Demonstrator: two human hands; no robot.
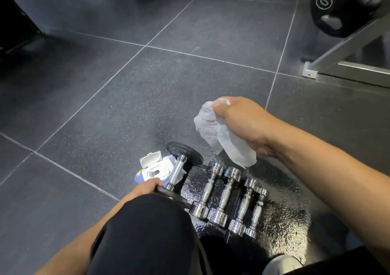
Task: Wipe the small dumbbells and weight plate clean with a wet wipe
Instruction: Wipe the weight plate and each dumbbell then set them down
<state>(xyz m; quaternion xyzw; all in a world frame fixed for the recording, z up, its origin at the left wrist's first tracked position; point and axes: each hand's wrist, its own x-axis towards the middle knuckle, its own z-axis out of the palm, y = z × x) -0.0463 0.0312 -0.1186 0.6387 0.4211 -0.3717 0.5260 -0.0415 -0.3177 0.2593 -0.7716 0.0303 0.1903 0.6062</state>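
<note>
While right fingers [223, 106] clutch crumpled white wipe [211, 125], left fingers [155, 183] grip black-plated dumbbell [178, 171].

Four chrome dumbbells [225, 194] in a row, black weight plate [184, 151] beside, crumpled white wipe [219, 131]

Small dumbbells [226, 192]: polished chrome, mirror-glossy heads, knurled grips. Weight plate [185, 150]: black, matt, faintly textured; bar [178, 169] bright smooth metal. Wet wipe [213, 125]: white, crinkled fibrous cloth. Wipe pack lid [150, 158]: smooth white plastic. Floor [147, 95]: dark speckled matt tiles, glossy where wet.
</note>
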